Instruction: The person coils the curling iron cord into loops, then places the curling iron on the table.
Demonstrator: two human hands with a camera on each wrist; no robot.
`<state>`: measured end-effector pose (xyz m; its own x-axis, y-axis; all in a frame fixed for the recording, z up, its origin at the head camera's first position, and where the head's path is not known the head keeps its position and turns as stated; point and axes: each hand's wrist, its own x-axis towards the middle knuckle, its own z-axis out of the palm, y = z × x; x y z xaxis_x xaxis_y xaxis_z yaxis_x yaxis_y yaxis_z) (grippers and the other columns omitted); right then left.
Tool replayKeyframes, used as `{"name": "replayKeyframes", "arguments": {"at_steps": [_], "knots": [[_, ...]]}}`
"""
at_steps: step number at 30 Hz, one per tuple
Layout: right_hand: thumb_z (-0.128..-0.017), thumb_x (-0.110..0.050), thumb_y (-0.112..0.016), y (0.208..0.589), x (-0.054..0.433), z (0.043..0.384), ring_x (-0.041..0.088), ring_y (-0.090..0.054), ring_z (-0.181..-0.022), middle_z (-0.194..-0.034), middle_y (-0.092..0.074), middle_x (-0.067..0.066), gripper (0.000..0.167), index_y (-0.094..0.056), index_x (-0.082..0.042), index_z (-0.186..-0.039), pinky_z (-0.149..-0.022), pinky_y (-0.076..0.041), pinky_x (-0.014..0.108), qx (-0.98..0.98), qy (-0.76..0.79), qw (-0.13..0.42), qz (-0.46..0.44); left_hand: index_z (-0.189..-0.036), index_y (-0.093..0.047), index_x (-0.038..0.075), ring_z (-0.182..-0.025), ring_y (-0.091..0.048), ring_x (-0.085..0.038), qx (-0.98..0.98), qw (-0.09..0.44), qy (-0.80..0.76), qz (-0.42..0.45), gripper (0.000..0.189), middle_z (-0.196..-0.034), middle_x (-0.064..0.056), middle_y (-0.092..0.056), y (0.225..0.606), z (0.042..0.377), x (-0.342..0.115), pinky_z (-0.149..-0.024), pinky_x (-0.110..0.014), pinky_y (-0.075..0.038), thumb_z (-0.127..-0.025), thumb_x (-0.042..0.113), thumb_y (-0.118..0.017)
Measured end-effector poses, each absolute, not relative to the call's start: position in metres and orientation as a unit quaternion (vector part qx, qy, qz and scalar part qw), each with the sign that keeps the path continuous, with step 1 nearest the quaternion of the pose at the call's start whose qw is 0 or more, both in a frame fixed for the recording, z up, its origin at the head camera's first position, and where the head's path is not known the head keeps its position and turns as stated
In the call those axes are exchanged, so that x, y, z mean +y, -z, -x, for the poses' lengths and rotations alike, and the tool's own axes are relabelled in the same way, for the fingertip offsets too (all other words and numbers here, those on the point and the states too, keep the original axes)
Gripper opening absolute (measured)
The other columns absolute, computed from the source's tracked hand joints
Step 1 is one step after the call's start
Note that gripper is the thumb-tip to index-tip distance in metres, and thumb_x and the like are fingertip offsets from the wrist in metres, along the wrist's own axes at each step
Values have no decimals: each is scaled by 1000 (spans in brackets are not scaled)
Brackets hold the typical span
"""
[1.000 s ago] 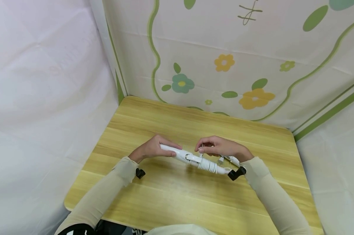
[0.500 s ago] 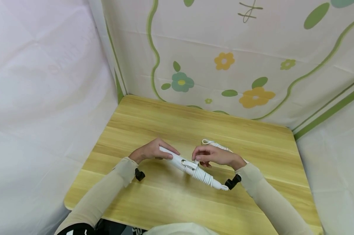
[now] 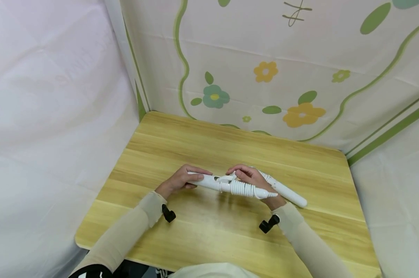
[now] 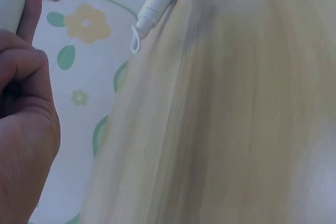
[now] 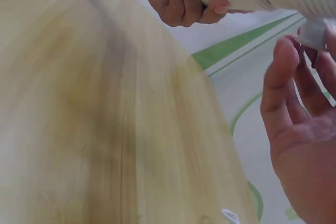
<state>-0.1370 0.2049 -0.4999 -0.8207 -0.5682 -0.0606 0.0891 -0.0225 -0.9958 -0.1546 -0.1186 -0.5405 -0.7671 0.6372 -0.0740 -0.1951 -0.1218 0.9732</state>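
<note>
My left hand (image 3: 183, 179) grips the smooth end of a white curling iron (image 3: 209, 182), thumb on top of it. The iron is held over the table, with its white cord (image 3: 243, 189) wound in tight coils round the other end. A lever (image 3: 226, 178) stands out near the middle. On the far side of the coils, my right hand (image 3: 252, 177) pinches a small white plug (image 5: 312, 35) with its fingertips. The iron's tapered tip crosses in front of my right wrist in the head view.
A second white curling iron (image 3: 289, 194) lies on the wooden table (image 3: 202, 239) behind my right wrist, its cord (image 4: 152, 11) also wound up. Floral fabric (image 3: 237, 46) hangs along the table's far edge, and a white sheet (image 3: 56, 116) hangs on the left.
The curling iron dipped down to the right, then rose nearly level. My right hand moved closer behind it, wrist turned, and more of the second iron came into view.
</note>
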Motion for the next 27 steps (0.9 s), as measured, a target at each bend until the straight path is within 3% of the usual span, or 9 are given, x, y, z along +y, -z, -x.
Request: {"name": "replayKeyframes", "arguments": {"at_steps": [4, 7, 10, 13, 15, 19, 23, 27], "knots": [[-118, -13, -45, 506, 200, 136, 6, -68, -106, -122, -71, -5, 26, -71, -18, -123, -86, -57, 20, 618, 735, 198, 196, -120, -85, 28, -49, -41, -3, 580, 299, -744, -141, 28, -118, -4, -79, 543, 150, -113, -47, -20, -34, -105, 17, -64], [-118, -19, -49, 509, 199, 136, 6, -67, -113, -127, -72, -3, 24, -70, -10, -125, -93, -57, 21, 613, 738, 163, 231, -122, -85, 25, -49, -41, -1, 567, 306, -756, -116, 29, -120, -6, -78, 543, 147, -111, -48, -20, -33, -106, 17, -61], [-118, -20, -50, 512, 204, 135, 7, -65, -126, -139, -70, 2, 33, -64, 3, -137, -100, -55, 22, 644, 703, 129, 274, -125, -83, 21, -50, -42, -1, 554, 309, -768, -88, 29, -120, -9, -76, 543, 145, -110, -48, -18, -33, -108, 18, -59], [-115, -6, -53, 515, 212, 135, 6, -59, -138, -151, -63, 4, 39, -53, 6, -152, -108, -51, 22, 693, 642, 112, 308, -132, -79, 13, -51, -42, 0, 543, 311, -778, -60, 32, -123, -13, -71, 542, 143, -109, -48, -16, -34, -110, 17, -57], [-108, 4, -60, 516, 215, 136, 8, -55, -142, -155, -58, 6, 51, -49, 2, -158, -112, -49, 23, 721, 605, 109, 318, -137, -76, 8, -52, -42, 0, 538, 311, -782, -41, 34, -124, -15, -69, 542, 143, -109, -49, -15, -35, -110, 17, -57], [-99, 0, -78, 516, 218, 137, 11, -55, -144, -158, -56, 7, 69, -52, -16, -161, -114, -47, 24, 765, 562, 115, 293, -148, -65, -2, -51, -42, 0, 531, 317, -786, -13, 43, -119, -15, -73, 541, 142, -109, -48, -15, -34, -110, 18, -58], [-98, -10, -83, 518, 219, 138, 17, -57, -144, -157, -59, 2, 68, -56, -23, -159, -114, -48, 27, 786, 549, 109, 264, -155, -56, -4, -50, -41, 0, 530, 331, -781, 0, 51, -112, -13, -79, 542, 141, -109, -48, -15, -33, -111, 23, -58], [-99, -14, -82, 523, 220, 140, 15, -58, -142, -155, -63, 3, 61, -61, -22, -155, -112, -50, 29, 798, 543, 104, 240, -155, -58, 1, -55, -47, -3, 547, 340, -765, 0, 52, -112, -12, -79, 542, 143, -109, -49, -17, -35, -111, 27, -59]]}}
